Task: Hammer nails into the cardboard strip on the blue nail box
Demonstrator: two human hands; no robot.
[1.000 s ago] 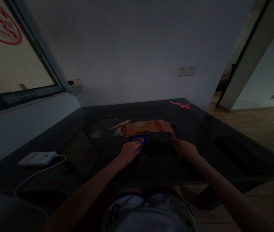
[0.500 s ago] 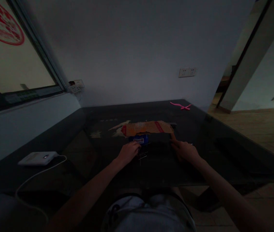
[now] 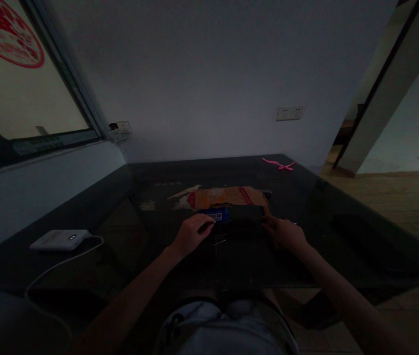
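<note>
My left hand (image 3: 192,232) is just in front of a small blue box (image 3: 218,214), fingers bent and thumb close to the fingertips. What lies between the tips is too dark to make out. Several thin, shiny sticks or needles (image 3: 219,240) lie right of this hand. My right hand (image 3: 285,232) rests near the right end of a torn piece of patterned cardboard (image 3: 231,195), its index finger stretched towards the edge and the other fingers curled. A small bright tip shows behind its knuckles. Whether it is held cannot be seen.
A white power bank (image 3: 60,240) with a white cable (image 3: 52,266) lies left on the dark table (image 3: 253,268). A pink ribbon-like strip (image 3: 282,165) is at the far right corner. A dark flat object (image 3: 370,241) lies right. Wall sockets (image 3: 289,113) are behind.
My left hand has shifted slightly left, and its thumb and fingers show a wider gap at their base. My right hand stays near the cardboard's end. The whole view has shifted a little.
</note>
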